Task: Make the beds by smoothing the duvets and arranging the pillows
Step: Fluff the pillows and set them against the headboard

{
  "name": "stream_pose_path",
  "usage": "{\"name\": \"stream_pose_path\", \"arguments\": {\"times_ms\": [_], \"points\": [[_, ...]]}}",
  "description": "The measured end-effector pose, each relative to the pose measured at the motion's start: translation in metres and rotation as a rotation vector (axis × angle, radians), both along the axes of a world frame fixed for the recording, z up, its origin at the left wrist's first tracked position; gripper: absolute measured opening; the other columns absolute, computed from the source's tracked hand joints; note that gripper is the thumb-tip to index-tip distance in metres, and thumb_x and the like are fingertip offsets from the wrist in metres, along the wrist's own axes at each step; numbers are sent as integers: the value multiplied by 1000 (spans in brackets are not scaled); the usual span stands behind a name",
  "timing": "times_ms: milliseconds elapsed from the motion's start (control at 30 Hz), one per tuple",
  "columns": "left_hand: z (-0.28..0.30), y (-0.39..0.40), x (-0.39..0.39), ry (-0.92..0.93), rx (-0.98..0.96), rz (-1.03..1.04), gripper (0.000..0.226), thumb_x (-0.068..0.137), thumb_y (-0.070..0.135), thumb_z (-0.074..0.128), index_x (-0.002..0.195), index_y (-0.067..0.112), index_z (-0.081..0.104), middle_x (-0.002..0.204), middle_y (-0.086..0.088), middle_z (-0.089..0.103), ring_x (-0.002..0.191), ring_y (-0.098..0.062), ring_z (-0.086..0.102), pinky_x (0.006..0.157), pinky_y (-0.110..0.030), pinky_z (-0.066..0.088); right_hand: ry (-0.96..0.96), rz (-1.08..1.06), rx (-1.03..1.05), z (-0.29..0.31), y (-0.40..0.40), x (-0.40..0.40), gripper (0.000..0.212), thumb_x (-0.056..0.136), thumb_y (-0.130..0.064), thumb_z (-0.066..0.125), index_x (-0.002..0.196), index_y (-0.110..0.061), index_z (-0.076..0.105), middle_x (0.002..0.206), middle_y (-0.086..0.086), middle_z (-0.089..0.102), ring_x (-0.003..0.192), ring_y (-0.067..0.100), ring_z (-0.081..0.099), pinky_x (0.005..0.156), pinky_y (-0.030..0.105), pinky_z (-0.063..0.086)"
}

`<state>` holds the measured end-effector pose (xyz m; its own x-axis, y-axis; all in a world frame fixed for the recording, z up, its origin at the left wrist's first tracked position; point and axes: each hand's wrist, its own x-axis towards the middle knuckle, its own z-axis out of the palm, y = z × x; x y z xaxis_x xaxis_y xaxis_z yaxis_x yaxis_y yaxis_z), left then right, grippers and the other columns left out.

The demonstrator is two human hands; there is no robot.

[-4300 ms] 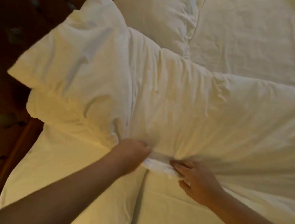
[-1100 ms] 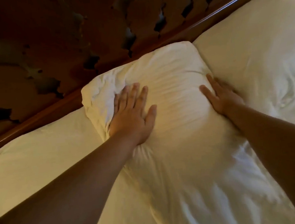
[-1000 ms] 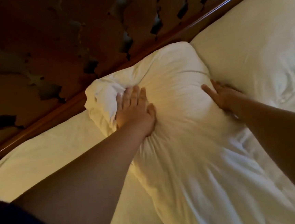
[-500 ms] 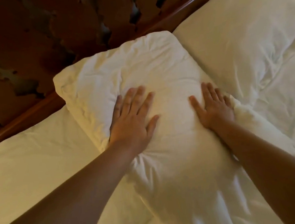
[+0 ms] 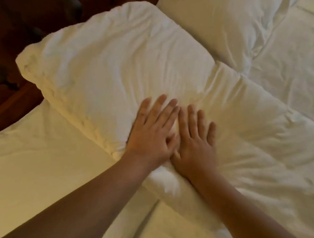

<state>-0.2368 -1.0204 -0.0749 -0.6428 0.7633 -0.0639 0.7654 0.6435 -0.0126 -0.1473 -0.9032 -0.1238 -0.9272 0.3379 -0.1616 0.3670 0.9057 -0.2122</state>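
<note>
A white pillow (image 5: 113,62) lies at the head of the bed, its near edge wrinkled. My left hand (image 5: 151,132) presses flat on the pillow's near end, fingers straight and spread. My right hand (image 5: 194,144) lies flat right beside it, thumbs touching, where the pillow meets the white duvet (image 5: 268,147). A second white pillow (image 5: 229,17) sits to the right at the head of the bed. Neither hand holds anything.
The cream bottom sheet (image 5: 42,166) shows bare to the left of the pillow. A dark wooden headboard (image 5: 3,46) runs along the upper left, with its rail (image 5: 9,111) at the mattress edge.
Both hands have slid back toward me along the pillow and come together, from apart on its two sides to side by side at its near end. The view has tilted downward.
</note>
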Motion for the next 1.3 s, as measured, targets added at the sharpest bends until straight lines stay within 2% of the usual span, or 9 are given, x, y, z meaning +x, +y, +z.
{"name": "stream_pose_path", "arguments": {"times_ms": [300,400,533,633,800,933,1033,1167,1300], "points": [[-47,-33,79,-37,-378,-69,78,106,45,22,157,10,-26,161,-13,-41,150,-30,-36,117,-55,-28,-125,332,-193,-53,-34,129,76,105,-66,23,168,-28,3,175,2,-8,161,25,-12,128,53,12],[-33,10,108,-51,-703,-40,95,102,57,36,158,0,-16,164,-28,-20,152,-49,-15,118,-67,-13,-74,384,-528,-33,-3,136,61,106,-53,28,163,-32,33,172,-6,24,161,18,14,127,48,19],[-16,70,124,-179,-230,-68,55,92,45,42,136,13,46,139,-16,46,127,-40,43,112,-59,28,293,-92,-293,-18,45,181,63,100,-49,54,157,-23,46,164,6,41,153,29,34,122,52,32],[-52,74,138,-169,-23,-199,68,93,45,38,148,5,42,153,-20,40,137,-43,40,114,-59,28,160,-299,-38,-37,47,231,91,92,-69,57,166,-27,23,173,19,12,160,39,8,127,56,21],[-113,38,178,-150,-76,-341,95,96,69,37,163,8,10,171,-15,0,158,-36,-2,124,-63,8,1,-334,32,-78,4,280,100,85,-88,50,164,-30,29,172,20,15,159,43,11,126,60,18],[-113,8,213,-201,-154,-457,80,98,60,41,159,9,33,166,-18,26,153,-39,26,120,-63,22,7,-274,-21,-68,-11,300,75,92,-71,53,157,-35,45,167,10,37,149,37,41,112,53,39],[-84,51,197,-200,-61,-373,53,95,52,38,128,17,62,132,-11,58,116,-36,54,98,-52,38,100,-334,-44,-44,28,278,49,91,-55,58,134,-34,67,144,-1,62,122,30,61,95,45,44],[-65,156,138,-118,143,-284,57,95,44,42,141,11,52,146,-10,49,135,-34,44,111,-52,30,268,-421,86,-25,111,200,54,98,-40,55,150,-24,53,154,4,52,138,31,50,110,52,40],[-74,232,80,-80,-61,-337,67,102,43,12,162,16,26,171,0,14,159,-26,3,126,-56,-2,22,-380,56,-32,172,112,68,106,-45,31,167,-28,8,176,-1,7,161,31,-1,126,63,-1]]}}
